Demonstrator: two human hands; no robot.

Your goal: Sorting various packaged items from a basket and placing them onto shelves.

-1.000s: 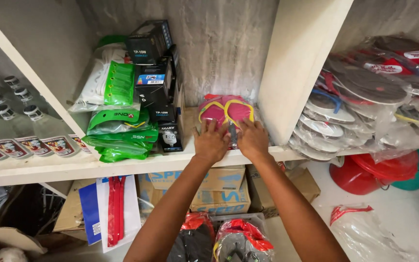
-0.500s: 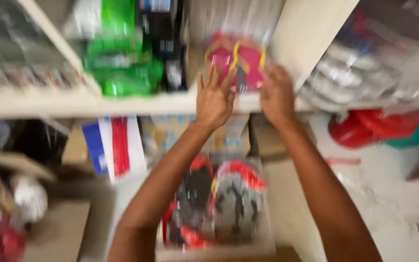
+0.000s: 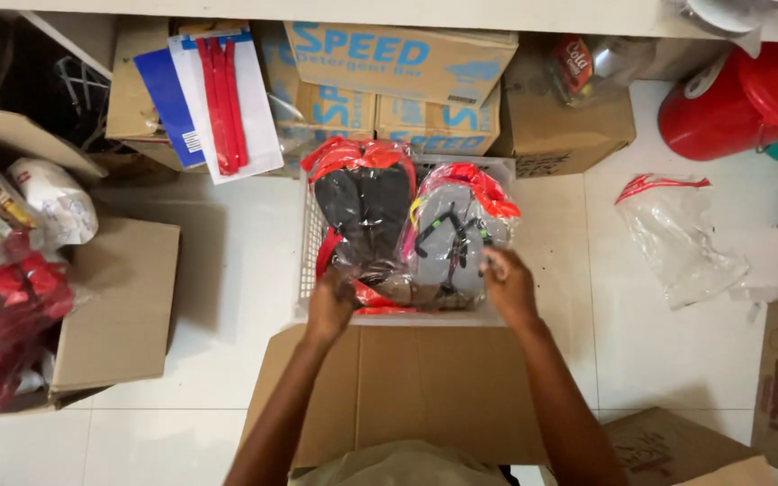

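1. Two hands reach down into a white plastic basket (image 3: 310,236) that sits on the tiled floor, pressed against the far edge of a flattened brown carton (image 3: 407,391) in front of the person
2. Left hand (image 3: 330,306) is at the near left corner of the basket, fingers curled down onto a clear bag holding a pair of black flip-flops (image 3: 362,202) with a red header; it looks closed on the wrapping, though the fingertips are hidden
3. Right hand (image 3: 508,286) is at the near right side, its fingers pinching the edge of a second bag with grey flip-flops (image 3: 452,238), also red-topped
4. Both packs lie side by side inside the basket, touching, toes pointing away toward the stacked cardboard boxes (image 3: 389,85) under the shelf
5. As a judgement, the step in hand is taking hold of packed pairs in the basket; neither pack looks lifted clear of it
6. Any lift from here would call for a firm pinch on the slippery film and a straight pull upward, so the two bags do not drag each other or catch on the mesh wall
7. An empty clear bag (image 3: 682,238) lies well apart on the tiles to the right, near a red bucket (image 3: 722,108); an open box of red packets (image 3: 11,297) stands at the left
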